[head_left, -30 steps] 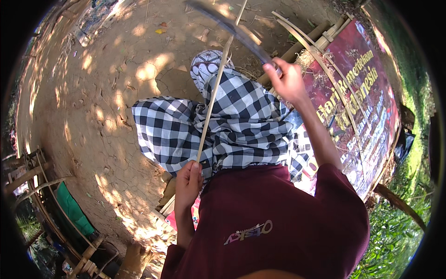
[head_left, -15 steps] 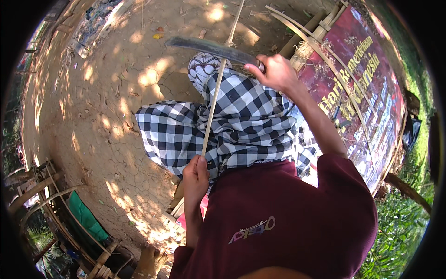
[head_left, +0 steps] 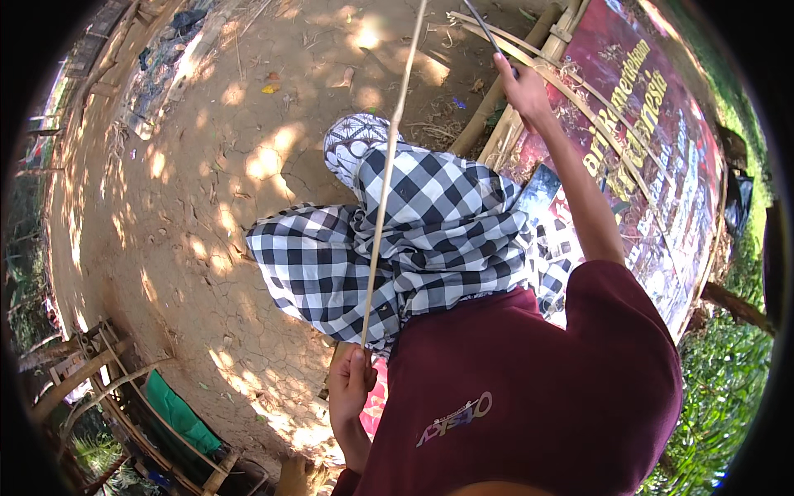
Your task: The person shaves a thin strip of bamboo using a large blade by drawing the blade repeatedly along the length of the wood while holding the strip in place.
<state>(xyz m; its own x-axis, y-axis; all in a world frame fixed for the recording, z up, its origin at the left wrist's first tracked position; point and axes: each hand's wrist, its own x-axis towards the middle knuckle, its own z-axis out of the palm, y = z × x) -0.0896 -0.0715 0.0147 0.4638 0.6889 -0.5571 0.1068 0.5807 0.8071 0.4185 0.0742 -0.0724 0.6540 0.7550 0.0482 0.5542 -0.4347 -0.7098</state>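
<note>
A long, thin bamboo strip (head_left: 385, 186) runs up over my checkered cloth-covered legs (head_left: 447, 198) and out past the top edge of the view. Its lower end is gripped by my left hand (head_left: 351, 384), fingers closed round it and thumb on top. Out to the far right, my right hand (head_left: 527, 95) is closed on the handle of a machete (head_left: 481, 23). The blade appears almost edge-on, pointing away, and is apart from the strip. Most of the handle is hidden in my fingers.
A red printed banner (head_left: 653, 190) covers a bamboo platform on the right, with several split bamboo strips (head_left: 583, 103) and shavings lying over it. Bamboo poles (head_left: 542, 45) edge it. Cracked earth (head_left: 190, 248) spreads to the left. A green cloth (head_left: 178, 413) hangs by bamboo framing at lower left.
My right hand has swung the machete away from the strip, up and to the right, turning the blade edge-on. My left hand, still on the strip, has shifted lower in view.
</note>
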